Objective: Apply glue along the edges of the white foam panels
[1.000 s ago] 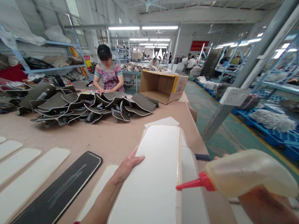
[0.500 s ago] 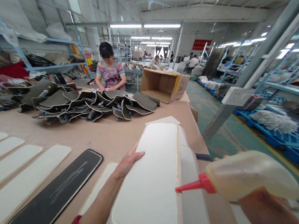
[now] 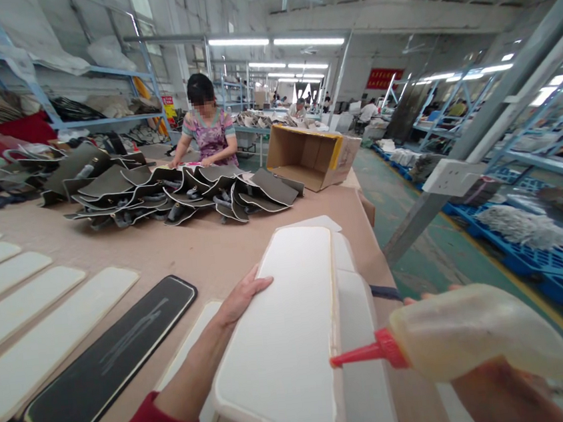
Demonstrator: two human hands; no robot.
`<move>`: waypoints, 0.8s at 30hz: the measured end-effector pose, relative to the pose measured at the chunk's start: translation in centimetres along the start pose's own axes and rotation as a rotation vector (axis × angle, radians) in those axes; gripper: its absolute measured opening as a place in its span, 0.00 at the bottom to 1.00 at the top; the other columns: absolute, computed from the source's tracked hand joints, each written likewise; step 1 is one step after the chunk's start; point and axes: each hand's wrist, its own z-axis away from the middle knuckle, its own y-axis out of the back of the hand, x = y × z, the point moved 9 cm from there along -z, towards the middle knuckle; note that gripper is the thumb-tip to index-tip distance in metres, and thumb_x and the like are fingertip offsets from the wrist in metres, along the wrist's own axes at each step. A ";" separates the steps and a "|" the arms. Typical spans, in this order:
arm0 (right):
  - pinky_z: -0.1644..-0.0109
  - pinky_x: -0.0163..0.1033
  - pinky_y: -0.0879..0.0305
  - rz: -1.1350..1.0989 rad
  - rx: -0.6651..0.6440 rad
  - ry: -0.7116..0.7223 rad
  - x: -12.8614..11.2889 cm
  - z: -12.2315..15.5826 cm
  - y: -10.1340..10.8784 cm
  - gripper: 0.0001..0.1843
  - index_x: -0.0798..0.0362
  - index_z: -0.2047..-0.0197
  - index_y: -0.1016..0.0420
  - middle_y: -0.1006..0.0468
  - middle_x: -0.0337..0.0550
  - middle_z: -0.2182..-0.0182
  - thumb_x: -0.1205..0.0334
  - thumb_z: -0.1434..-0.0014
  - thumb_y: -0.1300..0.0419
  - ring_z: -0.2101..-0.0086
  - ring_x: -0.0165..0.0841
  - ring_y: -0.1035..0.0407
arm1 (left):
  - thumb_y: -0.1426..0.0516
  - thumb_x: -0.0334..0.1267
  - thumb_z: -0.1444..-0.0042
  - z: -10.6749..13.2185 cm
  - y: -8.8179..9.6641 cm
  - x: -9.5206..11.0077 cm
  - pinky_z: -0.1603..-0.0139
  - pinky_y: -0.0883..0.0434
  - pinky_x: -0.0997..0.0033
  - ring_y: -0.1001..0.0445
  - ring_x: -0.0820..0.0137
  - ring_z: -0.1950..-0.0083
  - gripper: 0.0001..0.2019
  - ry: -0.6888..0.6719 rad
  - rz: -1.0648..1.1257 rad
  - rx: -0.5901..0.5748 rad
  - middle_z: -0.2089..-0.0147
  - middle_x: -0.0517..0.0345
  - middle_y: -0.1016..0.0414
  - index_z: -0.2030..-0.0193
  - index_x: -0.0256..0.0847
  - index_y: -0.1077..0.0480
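Observation:
A long white panel with rounded corners is tilted up in front of me. My left hand grips its left edge, thumb on top and fingers hidden beneath. My right hand is closed around a translucent squeeze bottle of yellowish glue. The bottle's red nozzle touches the panel's right edge, where a wet-looking bead runs along the rim. More white panels lie under and to the right of it. To the left a black panel with a pale border rests on the table.
Several white panels lie in a row on the brown table. Dark grey bag pieces are heaped across its far side, beside an open cardboard box. A co-worker stands behind them. A metal post carries a socket box.
The view has shifted slightly. The nozzle stays against the panel's right edge, and both hands keep their holds. The co-worker's hands have moved a little.

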 end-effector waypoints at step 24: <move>0.84 0.39 0.31 -0.074 -0.002 -0.048 1.2 -0.4 0.7 0.40 0.44 0.52 0.26 0.21 0.50 0.60 0.54 0.75 0.31 0.65 0.50 0.25 | 0.39 0.32 0.51 0.0 1.4 0.9 0.75 0.27 0.73 0.24 0.70 0.73 0.30 -0.029 0.007 0.133 0.56 0.49 0.21 0.40 0.38 0.39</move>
